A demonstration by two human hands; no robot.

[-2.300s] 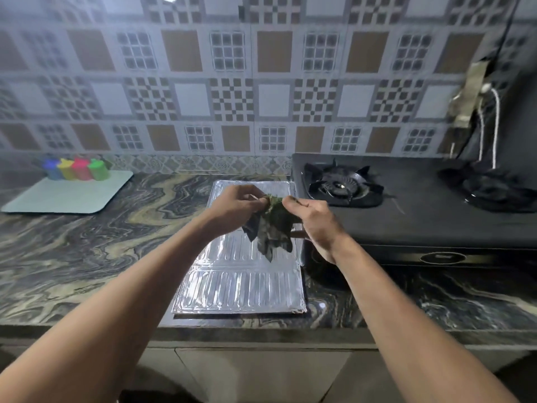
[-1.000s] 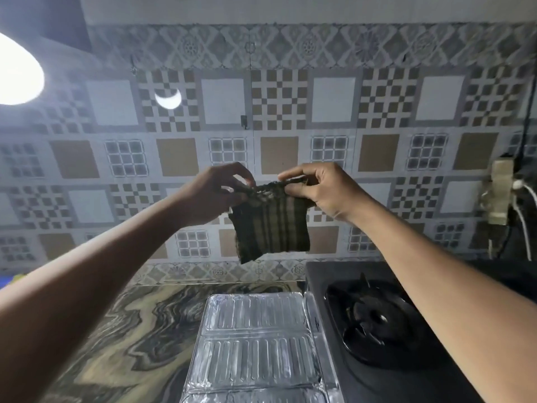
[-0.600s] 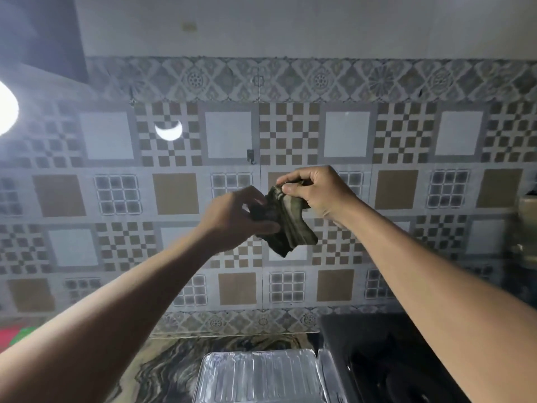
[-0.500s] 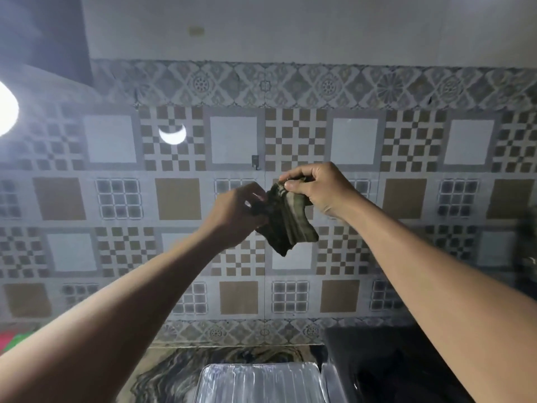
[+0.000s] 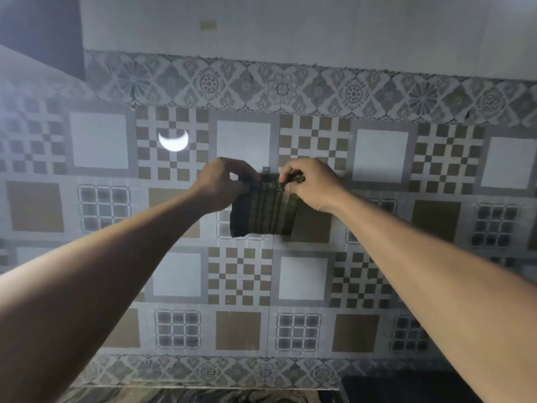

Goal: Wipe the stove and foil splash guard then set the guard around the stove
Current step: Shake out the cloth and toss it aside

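The left hand (image 5: 223, 184) pinches the upper left corner of a dark striped cloth (image 5: 263, 213), and the right hand (image 5: 312, 184) pinches its upper right corner. The cloth hangs flat between them at the centre of the frame, in front of the patterned wall tiles (image 5: 380, 155). A bright crescent of light (image 5: 173, 140) sits upper left. Along the bottom edge run a marbled surface (image 5: 203, 397) and, at lower right, the dark stove (image 5: 406, 388).

Legible text check: I find none. Wall tiles (image 5: 244, 146) carry geometric patterns only; striped cloth (image 5: 263, 212) shows no readable label; small plate (image 5: 208, 25) on upper wall is too blurred.
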